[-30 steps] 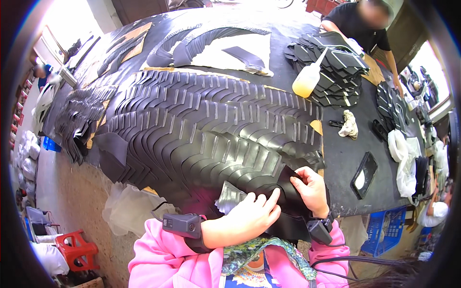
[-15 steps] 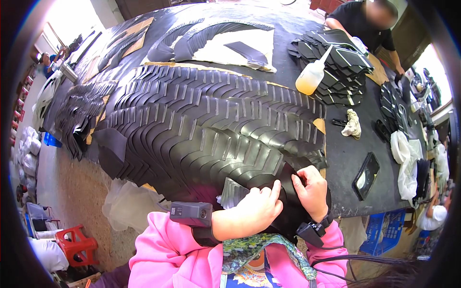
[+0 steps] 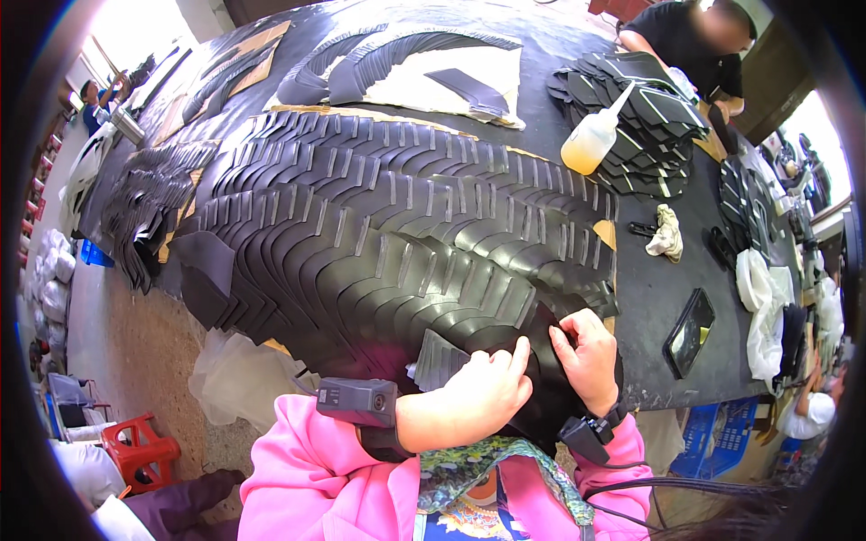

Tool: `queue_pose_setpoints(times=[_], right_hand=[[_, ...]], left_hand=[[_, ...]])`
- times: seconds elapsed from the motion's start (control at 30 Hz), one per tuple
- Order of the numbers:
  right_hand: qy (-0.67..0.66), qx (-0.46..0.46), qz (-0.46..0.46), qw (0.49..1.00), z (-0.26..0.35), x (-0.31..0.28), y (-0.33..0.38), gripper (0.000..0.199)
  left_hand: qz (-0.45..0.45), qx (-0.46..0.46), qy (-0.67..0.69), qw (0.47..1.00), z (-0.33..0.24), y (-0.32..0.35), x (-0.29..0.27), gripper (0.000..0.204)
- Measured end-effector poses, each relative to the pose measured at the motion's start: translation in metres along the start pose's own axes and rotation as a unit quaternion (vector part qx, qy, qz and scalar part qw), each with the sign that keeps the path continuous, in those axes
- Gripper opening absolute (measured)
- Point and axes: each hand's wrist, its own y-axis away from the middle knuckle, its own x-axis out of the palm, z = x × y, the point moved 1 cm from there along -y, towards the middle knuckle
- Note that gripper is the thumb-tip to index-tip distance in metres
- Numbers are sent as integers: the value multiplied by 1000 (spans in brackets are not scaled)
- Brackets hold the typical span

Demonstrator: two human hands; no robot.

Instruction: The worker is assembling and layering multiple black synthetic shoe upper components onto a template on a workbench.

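Rows of overlapping black leather-like pieces (image 3: 352,257), each with a grey strip along one edge, spread over the table in front of me. At the near right, my left hand (image 3: 487,392) rests low over a dark piece (image 3: 541,365), index finger stretched out and the others curled. Its thumb is hidden. Opposite it, my right hand (image 3: 586,356) pinches the edge of the same piece between thumb and fingers. A small fan of greyish pieces (image 3: 439,362) lies beside my left hand.
A squeeze bottle of yellow liquid (image 3: 591,144) stands by a stack of black pieces (image 3: 654,113). To the right are a crumpled cloth (image 3: 666,234) and a phone (image 3: 690,332). A co-worker (image 3: 690,45) sits at the far right. A red stool (image 3: 142,451) stands on the floor at left.
My hands keep almost the same pose and place. The co-worker's hand at the far right has shifted. At the lower left, more of another person's dark-clothed leg shows.
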Motion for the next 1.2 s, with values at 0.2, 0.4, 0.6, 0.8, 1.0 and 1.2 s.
queue_pose_setpoints(times=[0.2,0.4,0.6,0.8,1.0,1.2], right_hand=[[27,-14,31,999,-3,-2,-4,15],[48,-38,55,997,-2,-2,-8,13],[190,-251,21,949,5,1,-9,31],[240,-299,71,921,3,-1,-3,38],[50,-236,75,967,9,-17,-3,37],[-276,-128,221,927,68,-39,20,38]], left_hand=[[-5,7,5,1000,0,-1,0,27],[2,6,5,1000,1,0,0,25],[30,-13,104,994,9,10,-15,32],[-31,-88,457,885,27,48,-51,50],[-213,-173,801,532,19,67,-25,25],[-222,-118,873,418,13,64,0,27]])
